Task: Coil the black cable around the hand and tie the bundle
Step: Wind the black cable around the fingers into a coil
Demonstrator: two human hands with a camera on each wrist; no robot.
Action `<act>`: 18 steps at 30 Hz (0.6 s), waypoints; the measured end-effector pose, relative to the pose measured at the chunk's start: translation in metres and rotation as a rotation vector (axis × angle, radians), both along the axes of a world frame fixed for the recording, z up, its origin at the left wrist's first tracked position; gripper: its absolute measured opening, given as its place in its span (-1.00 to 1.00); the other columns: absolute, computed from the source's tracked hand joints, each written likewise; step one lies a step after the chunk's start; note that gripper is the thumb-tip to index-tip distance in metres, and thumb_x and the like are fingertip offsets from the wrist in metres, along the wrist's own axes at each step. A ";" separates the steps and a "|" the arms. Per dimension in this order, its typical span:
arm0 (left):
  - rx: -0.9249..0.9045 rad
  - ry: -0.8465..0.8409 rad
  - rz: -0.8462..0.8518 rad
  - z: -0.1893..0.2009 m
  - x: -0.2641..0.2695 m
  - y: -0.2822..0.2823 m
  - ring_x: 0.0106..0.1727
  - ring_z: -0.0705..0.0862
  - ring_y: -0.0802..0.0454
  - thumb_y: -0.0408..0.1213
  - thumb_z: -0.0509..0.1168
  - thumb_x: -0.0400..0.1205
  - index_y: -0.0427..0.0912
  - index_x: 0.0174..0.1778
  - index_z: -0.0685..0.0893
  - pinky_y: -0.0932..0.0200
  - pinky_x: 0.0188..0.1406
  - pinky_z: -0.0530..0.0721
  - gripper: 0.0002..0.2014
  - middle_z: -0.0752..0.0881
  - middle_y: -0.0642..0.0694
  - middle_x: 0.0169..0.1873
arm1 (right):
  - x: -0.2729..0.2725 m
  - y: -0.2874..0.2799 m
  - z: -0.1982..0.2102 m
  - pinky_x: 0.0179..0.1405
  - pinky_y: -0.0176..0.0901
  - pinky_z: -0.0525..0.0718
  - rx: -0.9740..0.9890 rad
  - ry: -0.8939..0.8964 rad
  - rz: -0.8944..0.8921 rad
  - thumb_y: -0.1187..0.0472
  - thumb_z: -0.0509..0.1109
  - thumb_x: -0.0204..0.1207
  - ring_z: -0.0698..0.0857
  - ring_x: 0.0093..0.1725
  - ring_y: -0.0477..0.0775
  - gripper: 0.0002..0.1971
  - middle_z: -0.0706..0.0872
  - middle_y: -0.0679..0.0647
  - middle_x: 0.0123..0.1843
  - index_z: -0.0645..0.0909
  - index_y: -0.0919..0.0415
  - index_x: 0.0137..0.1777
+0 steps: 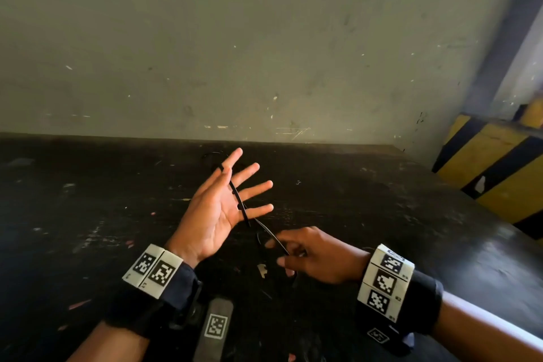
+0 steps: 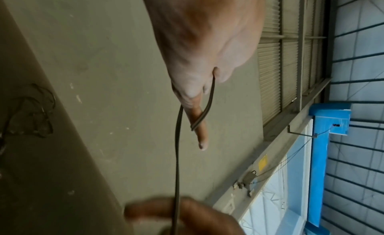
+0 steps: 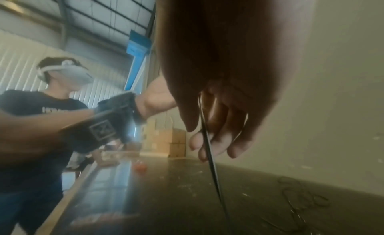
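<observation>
I take the left hand point(image 1: 217, 209) as my landmark. It is held up over the dark surface point(image 1: 367, 200), palm turned toward me, with all fingers straight and spread apart. The cable point(image 1: 241, 204) lies across the roots of these fingers. Its long axis goes from the index finger, at the far side of the hand, slantwise down toward me and to the right. In the left wrist view the cable point(image 2: 177, 148) comes out from between two fingers, loops round one finger and then hangs in a long straight line away from the hand. So I judge that only the first turn is on the hand, and the coiling has just begun.

To the right of the left hand, and nearer to me, is the right hand point(image 1: 311, 256). Its fingers are curled, and thumb and fingertips pinch the cable. In the right wrist view the cable point(image 3: 209, 156) runs between the fingers point(image 3: 216, 140) and goes on down toward the surface. Beyond the left hand, near the wall, I think more loose cable lies on the surface, but it is dark there.

The right hand is the nearer one to the free length. For the next turn, I judge it must carry the cable around the back of the left hand, keeping it tight.
</observation>
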State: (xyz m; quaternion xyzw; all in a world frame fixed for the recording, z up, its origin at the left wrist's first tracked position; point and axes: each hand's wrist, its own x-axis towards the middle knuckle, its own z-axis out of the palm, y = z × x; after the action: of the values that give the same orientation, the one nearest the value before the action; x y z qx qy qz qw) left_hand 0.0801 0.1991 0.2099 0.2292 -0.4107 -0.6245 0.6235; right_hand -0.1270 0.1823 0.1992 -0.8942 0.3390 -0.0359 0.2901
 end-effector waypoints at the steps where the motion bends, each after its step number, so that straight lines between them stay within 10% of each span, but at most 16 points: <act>1: -0.009 -0.011 0.017 -0.001 0.004 -0.001 0.32 0.65 -0.26 -0.13 0.00 0.73 0.13 0.55 0.36 -0.36 0.10 0.68 -0.57 0.50 -0.20 0.49 | -0.001 0.001 -0.002 0.14 0.01 0.74 0.010 0.032 0.005 0.15 0.22 0.65 0.77 -0.04 -0.05 -0.63 0.71 -0.06 -0.18 0.40 0.01 0.45; 7: 0.005 -0.165 0.044 -0.013 0.013 -0.001 0.43 0.56 -0.17 -0.04 0.01 0.71 0.34 0.45 0.40 -0.38 0.21 0.61 -0.62 0.40 -0.16 0.57 | 0.016 0.022 0.017 -0.15 0.00 0.73 -0.275 0.074 0.150 0.10 0.10 0.70 0.71 -0.22 0.01 -0.76 0.71 0.12 -0.14 0.55 0.16 0.16; 18: 0.084 -0.499 -0.096 -0.020 0.011 0.020 0.43 0.55 -0.15 0.14 0.07 0.61 0.50 0.48 0.28 -0.37 0.23 0.61 -0.53 0.35 -0.16 0.58 | 0.021 0.019 0.072 -0.27 -0.27 0.47 -0.616 0.202 0.209 0.02 0.33 0.56 0.53 -0.30 -0.18 -0.83 0.50 -0.20 -0.34 0.68 0.07 -0.05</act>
State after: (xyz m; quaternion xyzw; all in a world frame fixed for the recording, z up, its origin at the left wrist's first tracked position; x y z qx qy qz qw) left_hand 0.0911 0.2189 0.1895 0.3822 -0.5359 -0.5940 0.4624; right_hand -0.1058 0.2016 0.2711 -0.9688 0.2457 -0.0180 -0.0268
